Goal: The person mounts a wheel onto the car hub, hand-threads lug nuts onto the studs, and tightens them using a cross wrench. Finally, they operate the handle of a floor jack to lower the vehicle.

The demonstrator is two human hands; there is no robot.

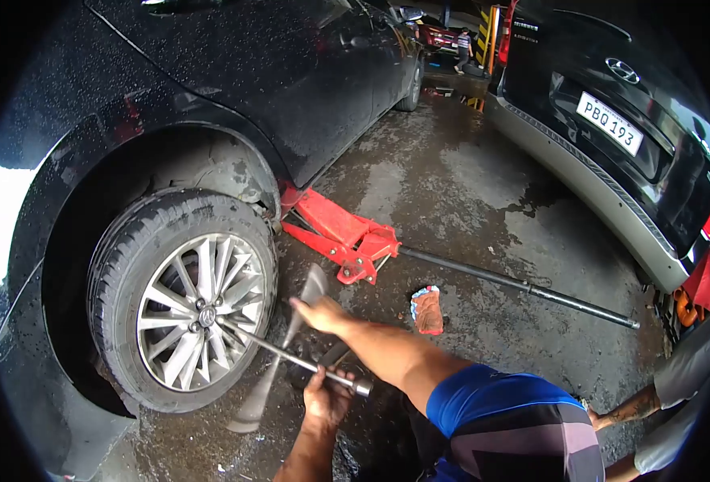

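A four-way lug wrench [286,351] reaches from the lug nuts at the middle of the wheel [202,313] out toward me. My left hand [328,398] is wrapped around its shaft, close to the outer socket end. The wrench's crossbar [254,399] is smeared by fast motion. Beside the upper end of that bar is my right hand [323,315], fingers stretched out toward the wheel. The wheel has silver spokes and a black tire, and sits inside the arch of a dark, wet car [210,72].
A red floor jack [343,233] stands under the car behind the wheel, its long handle [523,287] lying across the wet floor. A red-brown glove [428,310] lies near it. Another vehicle [588,153] stands at right. Someone in grey [688,369] is at the right edge; another person [462,52] is far back.
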